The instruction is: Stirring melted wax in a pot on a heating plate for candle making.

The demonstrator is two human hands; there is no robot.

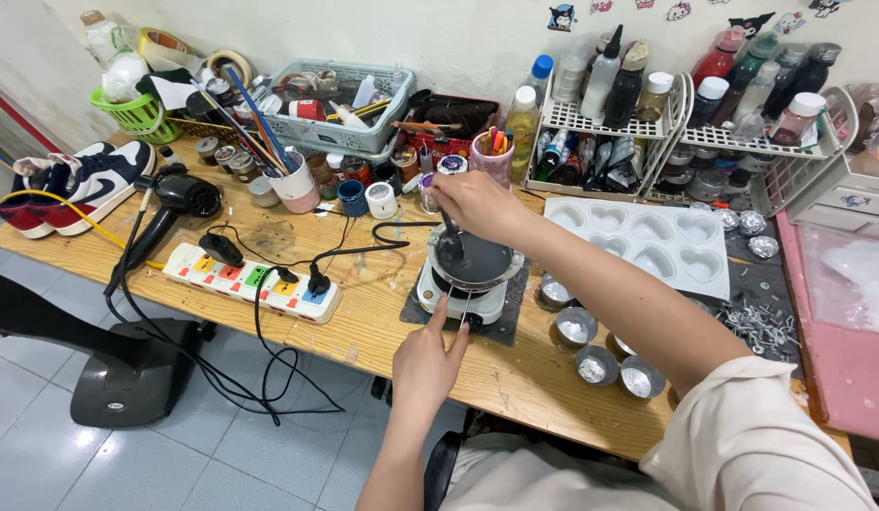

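A small metal pot (477, 263) of dark grey liquid sits on a white electric hot plate (458, 301), which rests on a dark mat on the wooden table (364, 322). My right hand (477, 203) is above the pot, closed on a thin stirring stick that dips into the liquid. My left hand (428, 360) is at the table's front edge, its fingers pinching the pot's thin wire handle. A white heart-shaped mould tray (657, 241) lies to the right of the pot.
Several small foil cups (600, 350) stand right of the hot plate. A power strip (255, 281), hair dryer (179, 203) and sneakers (75, 185) lie left. Jars, brush cups, baskets and racks of bottles (704, 104) line the back. A pink board (837, 322) is at far right.
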